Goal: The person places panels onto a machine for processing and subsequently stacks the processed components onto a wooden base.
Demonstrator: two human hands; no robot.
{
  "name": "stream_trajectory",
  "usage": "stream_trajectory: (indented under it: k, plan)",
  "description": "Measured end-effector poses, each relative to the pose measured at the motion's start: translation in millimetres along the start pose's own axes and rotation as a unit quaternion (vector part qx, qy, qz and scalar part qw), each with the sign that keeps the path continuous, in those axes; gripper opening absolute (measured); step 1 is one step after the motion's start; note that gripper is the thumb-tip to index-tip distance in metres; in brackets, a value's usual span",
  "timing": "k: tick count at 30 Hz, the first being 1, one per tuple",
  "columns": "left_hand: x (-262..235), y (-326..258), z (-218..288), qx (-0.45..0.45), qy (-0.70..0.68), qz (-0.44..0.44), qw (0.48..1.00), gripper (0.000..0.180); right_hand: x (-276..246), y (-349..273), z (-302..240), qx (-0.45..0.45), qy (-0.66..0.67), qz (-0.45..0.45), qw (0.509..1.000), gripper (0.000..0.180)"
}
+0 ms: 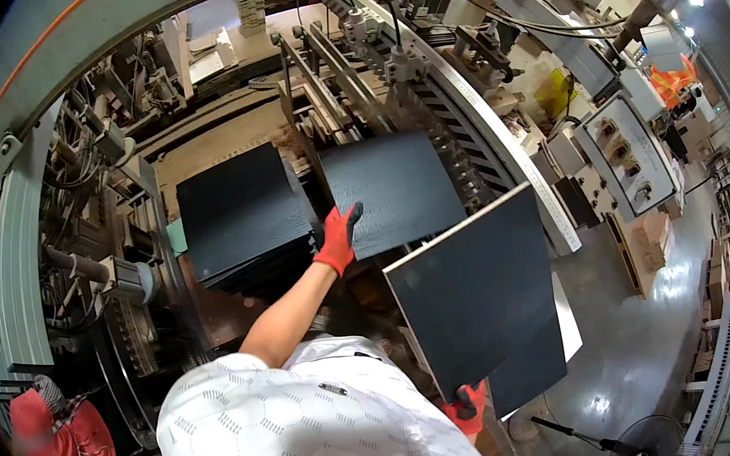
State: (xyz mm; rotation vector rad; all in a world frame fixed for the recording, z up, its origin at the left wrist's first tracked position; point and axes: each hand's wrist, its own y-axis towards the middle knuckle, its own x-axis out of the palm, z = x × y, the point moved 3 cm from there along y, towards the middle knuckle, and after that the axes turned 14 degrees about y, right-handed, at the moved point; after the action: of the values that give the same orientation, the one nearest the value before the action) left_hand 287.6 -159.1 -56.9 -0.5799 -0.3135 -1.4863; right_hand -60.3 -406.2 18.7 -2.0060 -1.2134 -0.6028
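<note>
label (333, 388) on shirt (225, 427), left hand (339, 238) touching panel (397, 189), right hand (467, 409) holding board (478, 292)

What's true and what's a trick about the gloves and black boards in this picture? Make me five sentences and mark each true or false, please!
1. The left hand wears a red glove. True.
2. The right hand has no glove. False: it wears a red one too.
3. The right hand is at the lower edge of the near board. True.
4. The stack of boards is to the left of the flat board that the left hand is at. True.
5. The top of the stack is white. False: it is black.
</note>
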Motion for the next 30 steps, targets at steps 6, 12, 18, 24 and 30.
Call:
stream_trajectory:
  k: [6,12,18,24,30]
  plan:
    - [-6,91,-57,-0.011,0.010,0.130,0.991,0.021,-70,-44,6,-0.122,-0.089,0.075,0.986,0.061]
    - [22,123,-53,0.096,0.074,0.243,0.962,0.021,-113,-93,3,-0.230,-0.289,0.173,0.913,0.048]
    - [45,109,-38,0.085,0.146,0.265,0.950,0.021,-122,-136,1,-0.296,-0.509,0.240,0.771,0.035]
    - [-31,146,-45,0.208,0.527,0.217,0.795,0.034,-148,-143,-8,-0.299,-0.564,0.249,0.728,0.030]
    - [0,159,-53,0.063,0.317,0.263,0.909,0.041,-199,-119,-42,-0.319,-0.532,0.191,0.761,0.030]
